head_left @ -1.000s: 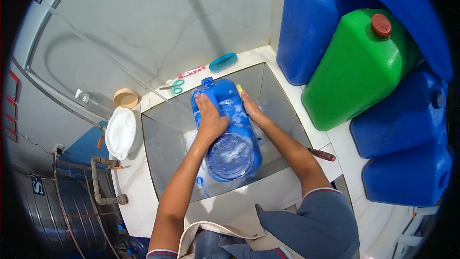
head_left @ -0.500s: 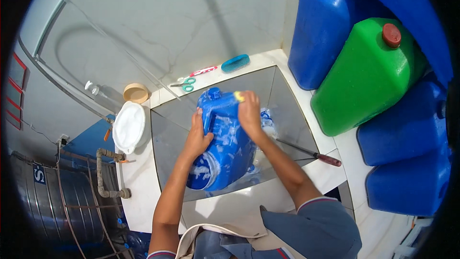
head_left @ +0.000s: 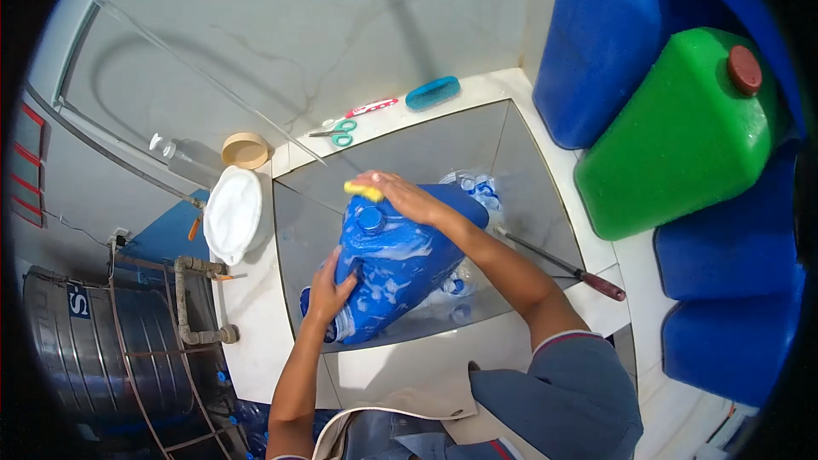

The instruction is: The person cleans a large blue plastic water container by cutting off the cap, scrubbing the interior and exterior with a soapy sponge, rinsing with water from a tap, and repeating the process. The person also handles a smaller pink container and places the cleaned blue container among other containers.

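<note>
A blue plastic jerrycan (head_left: 402, 268), streaked with white suds, lies tilted in the grey sink (head_left: 307, 204), its small blue cap facing up. My left hand (head_left: 329, 290) is closed on the can's left side, around its handle, with the thumb on the near face. At the can's top edge, just beyond the cap, my right hand (head_left: 400, 194) presses a yellow sponge (head_left: 364, 191). Behind and beside the can, clear and blue crumpled plastic pieces (head_left: 479, 187) lie in the sink, partly hidden by the can and my right arm.
Along the back ledge lie green-handled scissors (head_left: 342, 133), a red-and-white tool (head_left: 373, 108) and a blue brush (head_left: 433, 94). A white basin of suds (head_left: 232, 215) stands left. A dark-handled rod (head_left: 601, 285) crosses the sink's right edge. Green (head_left: 673, 145) and blue jerrycans (head_left: 596, 43) stand right.
The jerrycan has turned, so its cap now sits lower and nearer. My right hand has carried the sponge leftward to the can's far edge. My left hand has shifted slightly down and left.
</note>
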A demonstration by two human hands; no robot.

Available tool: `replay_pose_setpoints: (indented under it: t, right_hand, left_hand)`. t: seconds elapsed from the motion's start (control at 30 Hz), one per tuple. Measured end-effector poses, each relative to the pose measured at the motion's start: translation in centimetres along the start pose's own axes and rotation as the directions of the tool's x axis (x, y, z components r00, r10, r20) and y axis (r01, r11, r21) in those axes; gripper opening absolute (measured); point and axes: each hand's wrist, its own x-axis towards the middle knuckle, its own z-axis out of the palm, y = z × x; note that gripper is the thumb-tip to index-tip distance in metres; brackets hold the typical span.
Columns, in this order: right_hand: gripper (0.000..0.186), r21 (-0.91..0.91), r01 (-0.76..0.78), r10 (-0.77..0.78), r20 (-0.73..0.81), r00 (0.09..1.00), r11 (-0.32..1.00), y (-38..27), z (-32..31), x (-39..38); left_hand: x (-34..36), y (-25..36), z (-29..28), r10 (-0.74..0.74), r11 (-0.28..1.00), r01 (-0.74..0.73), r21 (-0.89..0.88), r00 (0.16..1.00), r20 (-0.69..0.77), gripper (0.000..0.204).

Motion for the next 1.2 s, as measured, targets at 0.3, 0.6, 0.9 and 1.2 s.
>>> replay_pose_setpoints:
  t: [0.3, 0.6, 0.9, 1.2]
  right_hand:
    - [0.033, -0.384, -0.775, 0.539, -0.562, 0.627, 0.501, 20.2, 0.2, -11.4]
    - [0.035, -0.244, -0.375, 0.317, -0.243, 0.917, 0.894, 8.2, 10.7, -1.1]
    - [0.087, -0.369, -0.615, 0.663, 0.004, 0.749, 0.697, 7.9, 16.0, -17.9]
    - [0.059, -0.406, -0.543, 0.419, -0.357, 0.835, 0.736, 19.3, 7.6, -7.0]
  left_hand:
    - [0.7, -4.8, -1.3, -0.335, 0.894, 0.281, -0.35, 0.936, -0.104, 0.059]
    - [1.3, -10.5, -1.2, -0.62, 0.722, 0.502, -0.475, 0.775, -0.122, 0.047]
    - [1.2, -11.6, -0.8, -0.573, 0.783, 0.472, -0.406, 0.801, -0.173, 0.044]
    - [1.6, -11.6, -1.1, -0.579, 0.784, 0.485, -0.387, 0.797, -0.175, 0.043]
